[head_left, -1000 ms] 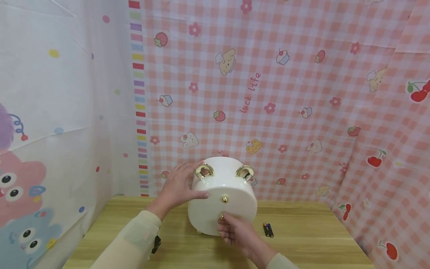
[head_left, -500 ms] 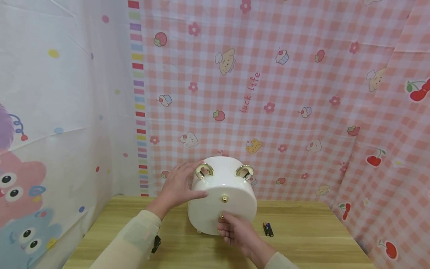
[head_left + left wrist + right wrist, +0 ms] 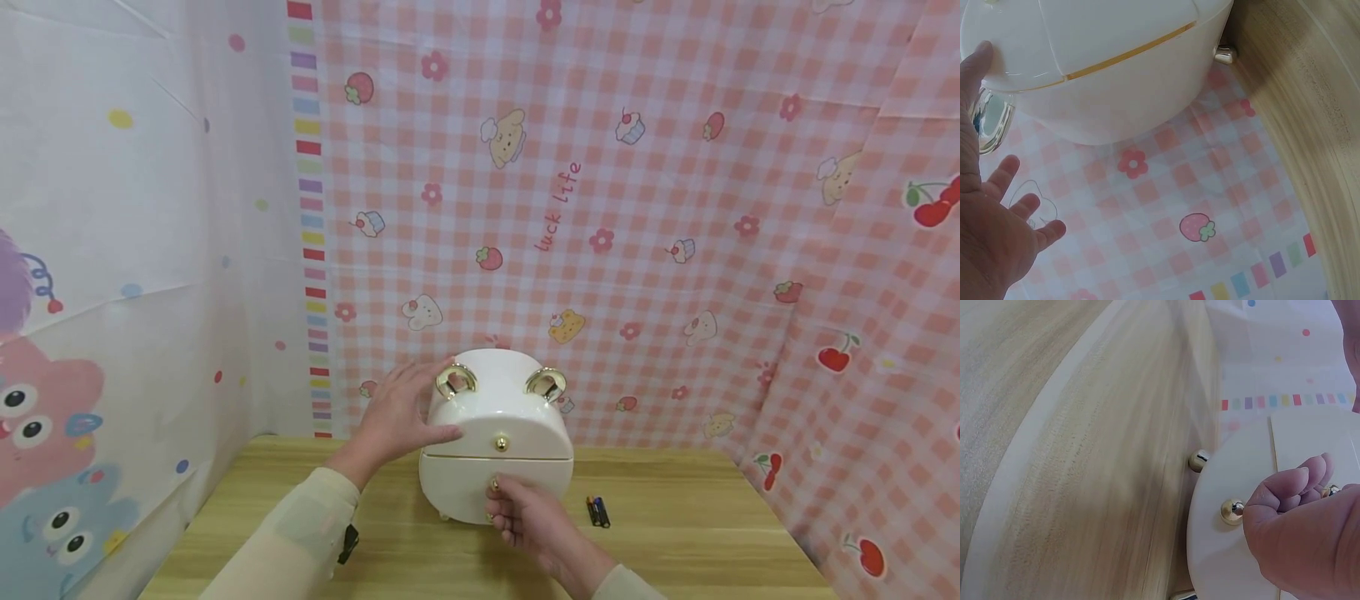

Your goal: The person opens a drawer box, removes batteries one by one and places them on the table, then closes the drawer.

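Note:
A rounded white drawer box [image 3: 495, 367] with gold ring-shaped ears stands on the table, gold knobs down its front. My right hand [image 3: 536, 525] pinches the middle knob [image 3: 495, 483] between thumb and fingers; the drawer front behind it stands slightly out, with a thin gap above it. In the right wrist view the lower knob [image 3: 1232, 511] is beside the curled fingers. My left hand [image 3: 397, 412] spreads at the box's upper left, its thumb [image 3: 982, 59] against the front near an ear [image 3: 994, 122] and the other fingers extended along the side.
Two small black cylinders that look like batteries [image 3: 598, 512] lie on the wooden table [image 3: 660, 483], right of the box. A pink checked cloth [image 3: 645, 283] hangs close behind it, with a white patterned cloth [image 3: 150, 217] at the left.
The middle drawer front has come slightly out with my right hand on its knob, and a line has appeared below the top knob. The left hand has stayed in place.

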The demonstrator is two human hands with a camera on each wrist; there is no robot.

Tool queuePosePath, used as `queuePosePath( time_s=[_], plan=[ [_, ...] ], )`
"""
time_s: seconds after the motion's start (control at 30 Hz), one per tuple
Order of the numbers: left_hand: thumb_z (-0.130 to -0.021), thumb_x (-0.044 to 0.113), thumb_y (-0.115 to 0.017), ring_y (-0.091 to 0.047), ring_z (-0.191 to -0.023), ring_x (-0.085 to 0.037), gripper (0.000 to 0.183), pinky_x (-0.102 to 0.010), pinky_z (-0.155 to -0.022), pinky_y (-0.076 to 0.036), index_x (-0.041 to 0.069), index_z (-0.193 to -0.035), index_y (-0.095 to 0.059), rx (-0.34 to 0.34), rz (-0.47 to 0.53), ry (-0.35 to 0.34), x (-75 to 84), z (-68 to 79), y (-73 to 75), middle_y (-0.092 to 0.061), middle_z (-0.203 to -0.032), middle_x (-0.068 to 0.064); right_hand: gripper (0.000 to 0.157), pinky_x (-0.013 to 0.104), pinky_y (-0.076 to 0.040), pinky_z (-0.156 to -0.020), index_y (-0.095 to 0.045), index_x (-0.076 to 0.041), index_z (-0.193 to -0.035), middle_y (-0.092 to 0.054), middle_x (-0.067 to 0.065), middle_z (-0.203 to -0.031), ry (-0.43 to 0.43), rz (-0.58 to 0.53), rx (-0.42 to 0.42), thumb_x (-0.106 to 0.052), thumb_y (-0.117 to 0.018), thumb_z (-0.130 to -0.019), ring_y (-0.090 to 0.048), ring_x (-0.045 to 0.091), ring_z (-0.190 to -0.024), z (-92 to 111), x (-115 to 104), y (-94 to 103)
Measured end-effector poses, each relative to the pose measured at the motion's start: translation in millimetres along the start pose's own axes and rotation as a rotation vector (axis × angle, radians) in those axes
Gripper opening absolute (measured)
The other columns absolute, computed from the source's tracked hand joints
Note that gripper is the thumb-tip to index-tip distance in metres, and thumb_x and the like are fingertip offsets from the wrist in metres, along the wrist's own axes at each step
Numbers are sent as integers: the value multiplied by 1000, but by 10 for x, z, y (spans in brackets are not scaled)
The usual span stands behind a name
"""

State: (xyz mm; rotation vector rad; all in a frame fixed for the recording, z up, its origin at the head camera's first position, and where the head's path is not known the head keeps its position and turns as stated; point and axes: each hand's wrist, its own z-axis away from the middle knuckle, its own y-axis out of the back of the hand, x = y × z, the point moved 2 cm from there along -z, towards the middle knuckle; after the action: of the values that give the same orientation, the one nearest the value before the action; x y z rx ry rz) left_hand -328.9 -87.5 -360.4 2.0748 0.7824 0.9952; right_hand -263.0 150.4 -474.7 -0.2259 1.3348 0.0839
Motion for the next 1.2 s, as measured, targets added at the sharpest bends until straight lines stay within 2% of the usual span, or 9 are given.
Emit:
queuePosePath(
  time_s=[1.2],
  plan=[
    [-77, 60, -91, -31, -160, -49, 105, -78, -125, -26, 33, -166, -41, -4, 1, 1, -14, -4, -13, -51, -166, -11, 46, 21, -50, -69, -72, -6, -114, -71, -8, -86, -24, 18, -46, -49, -58, -107, -60, 7, -76, 242, 62, -26]
  ],
)
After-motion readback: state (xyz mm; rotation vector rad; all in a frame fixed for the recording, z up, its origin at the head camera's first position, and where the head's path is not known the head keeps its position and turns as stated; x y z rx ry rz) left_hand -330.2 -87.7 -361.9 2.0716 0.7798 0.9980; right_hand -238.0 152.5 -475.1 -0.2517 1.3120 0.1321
